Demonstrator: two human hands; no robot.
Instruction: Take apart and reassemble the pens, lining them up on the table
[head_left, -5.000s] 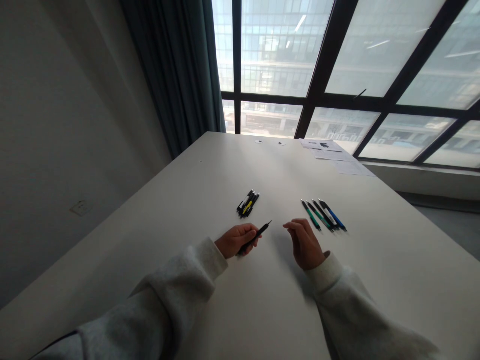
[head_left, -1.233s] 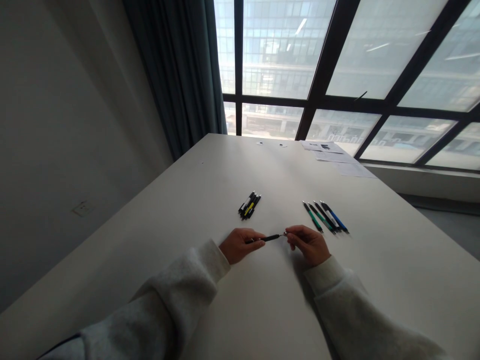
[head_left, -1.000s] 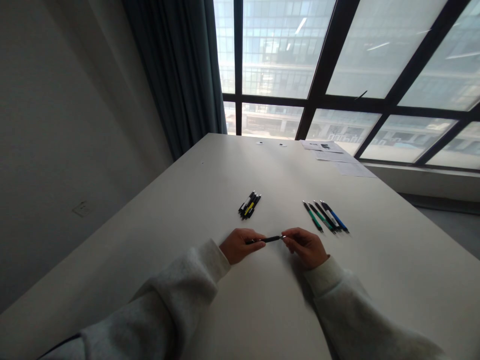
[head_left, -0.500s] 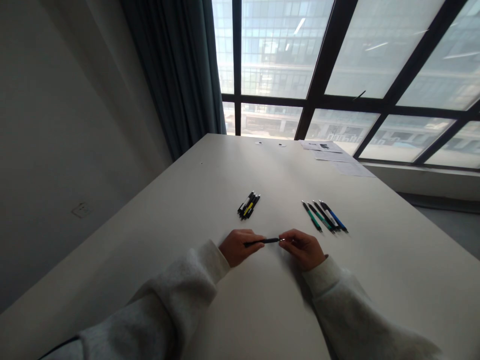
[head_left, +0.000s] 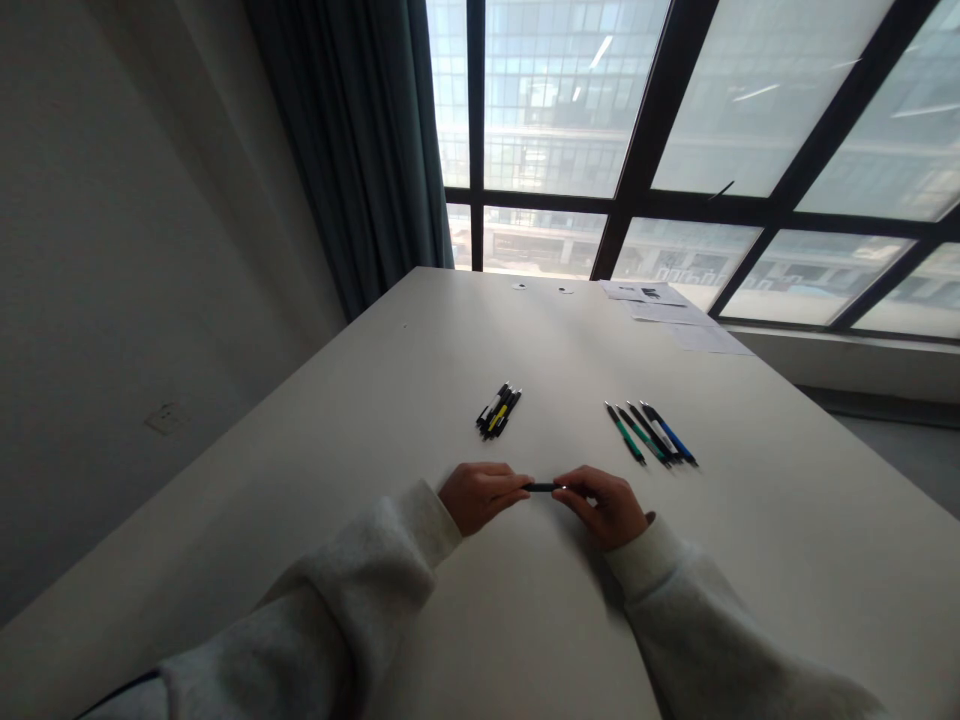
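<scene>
A black pen (head_left: 541, 488) lies level between my two hands, low over the white table. My left hand (head_left: 480, 495) is closed around one end of it, with that end hidden in the fingers. At the other end, my right hand (head_left: 606, 505) pinches the pen with thumb and fingertips, where a small shiny bit shows. Beyond my left hand is a bunch of pens (head_left: 498, 411), mostly black with yellow and white parts. Past my right hand, several pens in green, black, white and blue (head_left: 651, 434) lie side by side.
At the far right of the white table (head_left: 360, 400) lie papers (head_left: 671, 310). Two small white pieces with dark spots, one of them this tag (head_left: 565, 290), are near the far edge. A dark curtain (head_left: 360, 150) and windows stand behind.
Both hands have dipped slightly. My left fingers now cover more of the pen, and my right fingertips have closed onto its end. The pens on the table have not moved.
</scene>
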